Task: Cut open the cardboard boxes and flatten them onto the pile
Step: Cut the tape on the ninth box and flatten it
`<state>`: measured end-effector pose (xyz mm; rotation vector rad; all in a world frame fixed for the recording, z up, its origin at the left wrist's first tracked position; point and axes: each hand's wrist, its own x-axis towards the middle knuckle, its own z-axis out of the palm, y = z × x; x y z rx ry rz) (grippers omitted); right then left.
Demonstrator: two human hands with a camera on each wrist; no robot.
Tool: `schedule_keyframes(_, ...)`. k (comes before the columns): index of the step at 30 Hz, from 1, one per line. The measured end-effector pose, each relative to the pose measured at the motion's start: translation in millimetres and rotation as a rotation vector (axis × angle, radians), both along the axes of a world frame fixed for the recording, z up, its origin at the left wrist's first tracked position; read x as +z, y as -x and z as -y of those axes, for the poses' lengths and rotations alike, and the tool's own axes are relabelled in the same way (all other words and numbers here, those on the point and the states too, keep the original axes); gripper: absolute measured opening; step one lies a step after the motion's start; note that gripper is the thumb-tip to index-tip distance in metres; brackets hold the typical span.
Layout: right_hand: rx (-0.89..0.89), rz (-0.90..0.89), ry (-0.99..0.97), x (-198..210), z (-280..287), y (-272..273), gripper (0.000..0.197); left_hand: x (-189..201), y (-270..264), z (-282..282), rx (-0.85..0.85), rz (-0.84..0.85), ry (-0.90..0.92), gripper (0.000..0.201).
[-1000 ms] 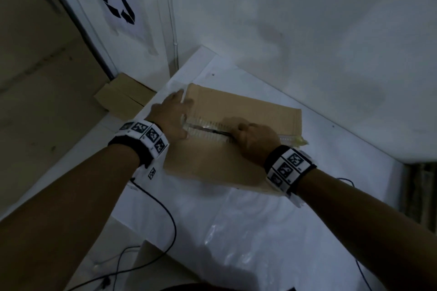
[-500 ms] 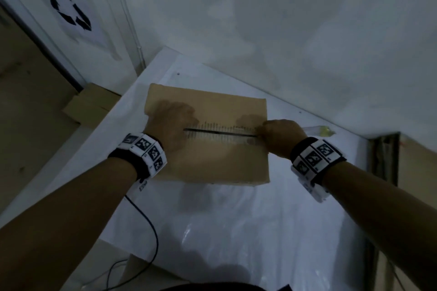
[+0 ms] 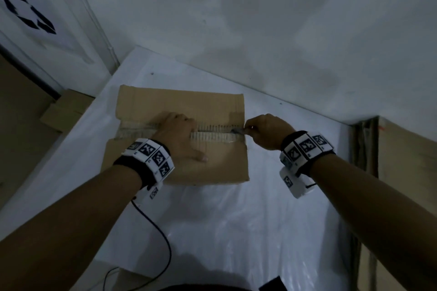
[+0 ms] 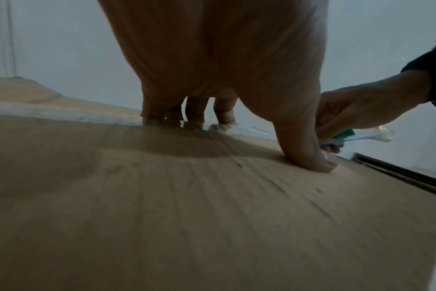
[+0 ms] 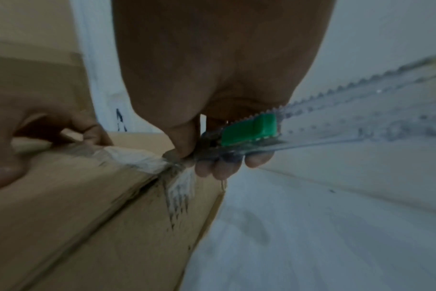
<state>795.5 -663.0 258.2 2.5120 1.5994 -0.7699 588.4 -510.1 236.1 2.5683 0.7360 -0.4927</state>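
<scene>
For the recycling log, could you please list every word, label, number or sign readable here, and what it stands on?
No readable words or numbers.
Black recycling-arrows sign, no words: on the white panel at upper left.
Black-and-white square code markers, no text: on both wristbands.
Cardboard box: no legible print.

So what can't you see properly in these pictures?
- Knife blade tip: in the right wrist view the right hand grips the clear-handled knife, but thumb, torn tape and blur hide the tip.
- Inside of the cardboard box: flaps lie closed in the head view.
- Left hand fingertips: the palm blocks them in the left wrist view.
- Cardboard by the wall: too dark to count sheets.
</scene>
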Motion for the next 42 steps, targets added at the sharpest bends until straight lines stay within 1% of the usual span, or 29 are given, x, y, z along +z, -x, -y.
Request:
schedule_keyframes(3, -0.183, -0.221, -0.008, -2.7, 7.0, -6.6, 0.026, 2.5, -2.5, -2.8, -0.025, 0.002, 0.024, 0.079)
schedule_keyframes(7, -0.458, -0.581, -0.098, -12.2, 28.9, -9.5, 0.020, 3.8, -2.2, -2.8, -0.001, 0.041, 0.075, 0.064)
schedule_keyframes(8, -0.489, -0.626, -0.106, -13.9, 33.4, -10.3, 0.020, 4.5, -2.3, -2.4, 0.002, 0.042, 0.089, 0.064)
schedule_keyframes(9, -0.485, -0.632, -0.103, -14.9, 36.0, -11.3, 0.020, 5.7, -2.2, -1.4, 0.004, 0.040, 0.104, 0.063)
schedule_keyframes(10, -0.445, -0.594, -0.100, -16.3, 36.3, -12.0, 0.021, 6.0, -2.0, -1.2, 0.005, 0.041, 0.121, 0.063)
schedule_keyframes(13, -0.278, -0.345, -0.128, -19.4, 26.3, -6.0, 0.021, 8.5, -1.7, -1.5, -0.014, 0.040, 0.181, 0.062)
schedule_keyframes(15, -0.226, -0.270, -0.146, -18.5, 17.8, 0.3, 0.022, 9.5, -2.7, -1.6, -0.015, 0.026, 0.193, 0.061)
schedule_keyframes(17, -0.190, -0.295, -0.098, -16.5, 15.2, 1.5, 0.022, 7.9, -3.3, -1.4, 0.009, 0.030, 0.199, 0.060)
schedule_keyframes(19, -0.164, -0.412, 0.012, -11.6, 19.3, 0.4, 0.023, 6.5, -2.1, 0.4, 0.050, 0.036, 0.213, 0.060)
schedule_keyframes(21, -0.150, -0.495, 0.122, -7.6, 25.7, 4.4, 0.029, 7.6, -0.5, 0.8, 0.089, 0.028, 0.233, 0.057)
schedule_keyframes(23, -0.162, -0.505, 0.098, -11.9, 32.5, 8.6, 0.029, 8.2, -1.1, -0.8, 0.069, 0.001, 0.217, 0.057)
schedule_keyframes(25, -0.181, -0.436, -0.034, -20.1, 37.8, 9.5, 0.029, 9.0, -2.7, -2.8, 0.009, -0.021, 0.163, 0.066)
schedule_keyframes(27, -0.222, -0.268, -0.203, -27.7, 43.2, 4.7, 0.028, 5.3, -2.2, -3.9, -0.068, 0.013, 0.060, 0.084)
schedule_keyframes(28, -0.245, -0.188, -0.281, -28.1, 45.8, 2.5, 0.025, 2.6, -0.9, -4.0, -0.067, 0.062, 0.003, 0.093)
schedule_keyframes(29, -0.259, -0.132, -0.348, -27.9, 47.7, 0.7, 0.022, 0.5, -0.3, -4.3, -0.045, 0.129, -0.054, 0.093)
schedule_keyframes(31, -0.211, -0.057, -0.428, -27.8, 50.2, 0.7, 0.023, -0.5, -5.7, -3.8, -0.026, 0.239, -0.176, 0.076)
schedule_keyframes(32, -0.154, -0.023, -0.445, -29.0, 50.3, 2.7, 0.026, 0.9, -10.8, -3.2, -0.041, 0.247, -0.226, 0.063)
schedule_keyframes(33, -0.088, -0.002, -0.453, -30.9, 50.3, 6.3, 0.030, 1.8, -17.2, -1.5, -0.072, 0.215, -0.260, 0.052)
schedule_keyframes(34, -0.029, 0.008, -0.450, -33.5, 50.4, 11.2, 0.035, 1.4, -24.6, -0.4, -0.111, 0.159, -0.282, 0.057)
schedule_keyframes(36, 0.025, 0.020, -0.426, -40.9, 52.7, 20.2, 0.042, 1.7, -38.5, -1.6, -0.216, 0.095, -0.291, 0.074)
schedule_keyframes(38, 0.021, 0.042, -0.374, -45.2, 56.3, 26.9, 0.044, -0.7, -50.0, -9.0, -0.330, 0.026, -0.334, 0.080)
schedule_keyframes(40, 0.005, 0.067, -0.332, -47.9, 59.6, 29.5, 0.047, -4.7, -56.9, -19.3, -0.397, -0.038, -0.338, 0.084)
schedule_keyframes(42, -0.018, 0.052, -0.350, -51.4, 62.3, 30.1, 0.051, -6.5, -61.6, -22.4, -0.465, -0.025, -0.354, 0.087)
